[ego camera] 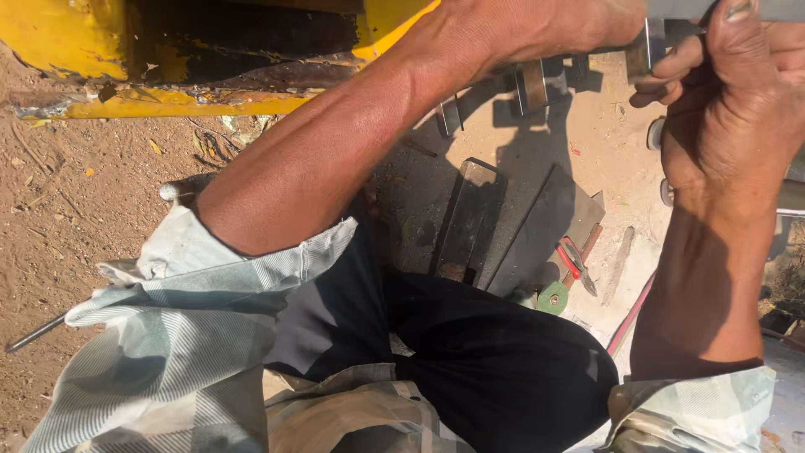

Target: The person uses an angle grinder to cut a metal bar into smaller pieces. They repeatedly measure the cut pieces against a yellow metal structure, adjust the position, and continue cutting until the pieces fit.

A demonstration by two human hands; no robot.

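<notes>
Person crouched on sandy ground (75, 226), both arms stretched forward. Right hand (738, 109) fingers curled tight around a flat grey metal bar (713, 8) at the top edge of view, thumb pressed over it. Left hand (537, 25) reaches up beside it, wrist and knuckles only partly in frame; it seems to rest against the same bar, but whether the fingers are spread or wrapped, cannot tell. Small metal plates (532, 84) hang just under the bar, between the two hands. So the bar is up at hand level, held, not lying on the ground.

Below, on the ground between the knees: two dark flat steel pieces (470, 218) side by side, untouched, and red-handled pliers (574, 260) near a green disc (553, 298). Yellow painted frame (126, 50) sits top left, apart from the hands. Thin rod (33, 334) lies at left.

Judging progress: mid-work, bar gripped and being positioned; loose steel pieces and pliers not picked up yet.
</notes>
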